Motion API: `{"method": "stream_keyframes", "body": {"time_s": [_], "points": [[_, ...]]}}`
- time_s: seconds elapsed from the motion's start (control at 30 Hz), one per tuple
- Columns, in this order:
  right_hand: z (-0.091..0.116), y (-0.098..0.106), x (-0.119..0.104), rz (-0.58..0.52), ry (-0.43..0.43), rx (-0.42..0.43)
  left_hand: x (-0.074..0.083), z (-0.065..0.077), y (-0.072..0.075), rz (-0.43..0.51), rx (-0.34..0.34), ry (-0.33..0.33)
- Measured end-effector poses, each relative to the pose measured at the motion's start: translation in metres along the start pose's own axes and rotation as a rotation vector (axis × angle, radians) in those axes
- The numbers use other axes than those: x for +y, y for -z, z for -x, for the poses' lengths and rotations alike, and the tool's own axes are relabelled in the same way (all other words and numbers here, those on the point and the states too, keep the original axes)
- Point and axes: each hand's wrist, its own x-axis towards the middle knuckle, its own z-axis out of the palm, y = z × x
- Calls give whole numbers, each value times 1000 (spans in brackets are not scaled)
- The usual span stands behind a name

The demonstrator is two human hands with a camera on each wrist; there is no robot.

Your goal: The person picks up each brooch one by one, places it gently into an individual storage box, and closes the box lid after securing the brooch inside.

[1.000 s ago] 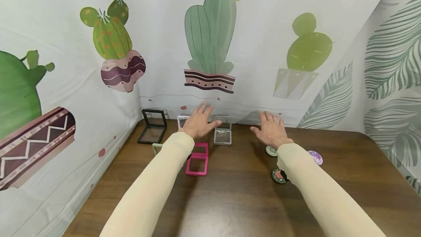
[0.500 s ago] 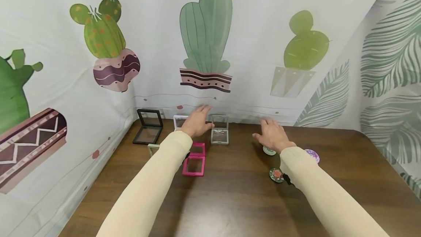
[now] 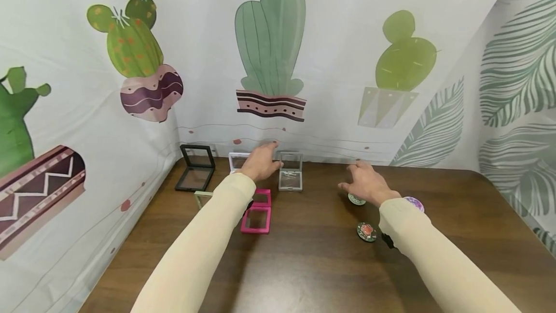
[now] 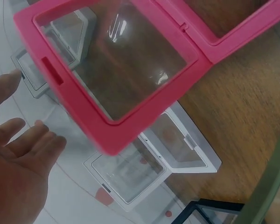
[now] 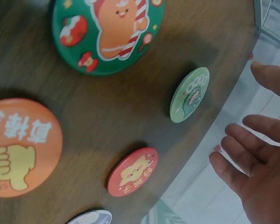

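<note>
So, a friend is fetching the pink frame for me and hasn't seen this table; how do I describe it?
Start at the brown wooden table and go to its left half. Just right of the person's left sleeve there, the pink frame lies open. Bright pink sets it apart from its neighbours: the black frame, white frame, grey frame and pale green frame.

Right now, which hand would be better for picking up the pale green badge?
Probably the right hand: it holds nothing, and in the head view the pale green badge shows right next to it. The left hand is empty too, but it's over by the grey frame, farther away.
</note>
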Motion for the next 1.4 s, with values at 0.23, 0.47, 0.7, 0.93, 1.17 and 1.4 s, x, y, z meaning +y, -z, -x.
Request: {"method": "stream_keyframes", "body": {"time_s": [0.23, 0.47, 0.7, 0.93, 1.17, 1.4], "points": [[3, 0, 4, 0, 21, -31, -2, -3, 4, 0, 10, 17], [9, -2, 11, 29, 43, -32, 1, -5, 2, 15, -4, 28], [13, -2, 18, 18, 42, -48, 0, -12, -2, 20, -7, 25], [16, -3, 23, 4, 40, -66, 0, -14, -5, 20, -15, 38], [18, -2, 29, -1, 32, -67, -1, -20, -10, 24, -9, 56], [17, -8, 32, 4, 38, -69, -4, -22, -14, 42, -8, 77]]}}
